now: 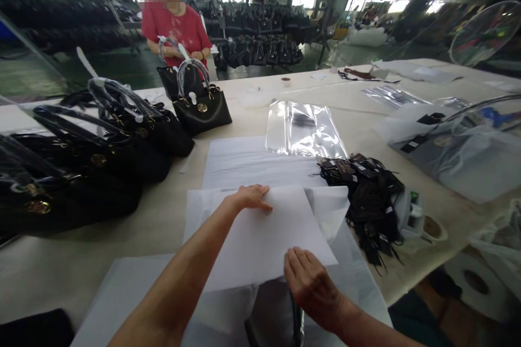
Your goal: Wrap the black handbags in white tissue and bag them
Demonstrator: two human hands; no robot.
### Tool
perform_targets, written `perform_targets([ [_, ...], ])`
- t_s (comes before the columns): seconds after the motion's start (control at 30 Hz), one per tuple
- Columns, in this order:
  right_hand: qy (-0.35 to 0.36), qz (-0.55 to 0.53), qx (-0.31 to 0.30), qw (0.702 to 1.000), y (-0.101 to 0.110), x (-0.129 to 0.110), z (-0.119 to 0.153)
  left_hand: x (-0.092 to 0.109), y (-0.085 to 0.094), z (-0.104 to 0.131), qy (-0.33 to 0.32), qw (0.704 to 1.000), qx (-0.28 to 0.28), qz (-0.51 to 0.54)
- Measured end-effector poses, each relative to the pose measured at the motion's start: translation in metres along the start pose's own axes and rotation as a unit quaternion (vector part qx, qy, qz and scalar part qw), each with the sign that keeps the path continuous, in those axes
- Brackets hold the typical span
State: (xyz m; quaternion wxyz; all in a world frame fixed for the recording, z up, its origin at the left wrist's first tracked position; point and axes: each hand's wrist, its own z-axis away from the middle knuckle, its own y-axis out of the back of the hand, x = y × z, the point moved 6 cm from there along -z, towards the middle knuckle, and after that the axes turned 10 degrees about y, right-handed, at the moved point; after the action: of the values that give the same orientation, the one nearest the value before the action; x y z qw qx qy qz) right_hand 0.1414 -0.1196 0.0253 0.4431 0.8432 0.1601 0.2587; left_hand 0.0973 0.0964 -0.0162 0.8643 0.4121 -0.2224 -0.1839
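A white sheet (260,249) lies in front of me over tissue-like white paper (248,168). My left hand (253,197) rests on the upper part of the sheet with its fingers spread. At the near right edge, the curled fingers of my right hand (307,276) grip the sheet, with the thumb out of sight. Below that edge shows a dark bag (271,309) with a wrapped handle, mostly covered by the sheet. Clear plastic bags (307,127) lie flat just beyond the paper.
Several black handbags (93,173) stand along the left, more farther back (202,105). Black tagged pouches (366,195) are piled right, beside a paper-wrapped handbag (451,146). A person in a red shirt (177,27) stands across the table. A fan (486,32) is far right.
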Motion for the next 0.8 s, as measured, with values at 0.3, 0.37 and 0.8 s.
perform_targets([
  [0.3, -0.048, -0.029, -0.095, 0.994, -0.034, -0.016, 0.011, -0.008, -0.009, 0.006, -0.006, 0.996, 0.083, 0.011],
  [0.37, -0.075, -0.089, -0.12, 0.986, -0.034, -0.014, 0.015, -0.008, -0.011, 0.007, -0.01, 0.995, 0.099, 0.009],
  [0.8, -0.271, -0.173, -0.197, 0.926, -0.125, 0.211, -0.041, -0.008, -0.017, 0.009, -0.027, 0.987, 0.15, 0.05],
])
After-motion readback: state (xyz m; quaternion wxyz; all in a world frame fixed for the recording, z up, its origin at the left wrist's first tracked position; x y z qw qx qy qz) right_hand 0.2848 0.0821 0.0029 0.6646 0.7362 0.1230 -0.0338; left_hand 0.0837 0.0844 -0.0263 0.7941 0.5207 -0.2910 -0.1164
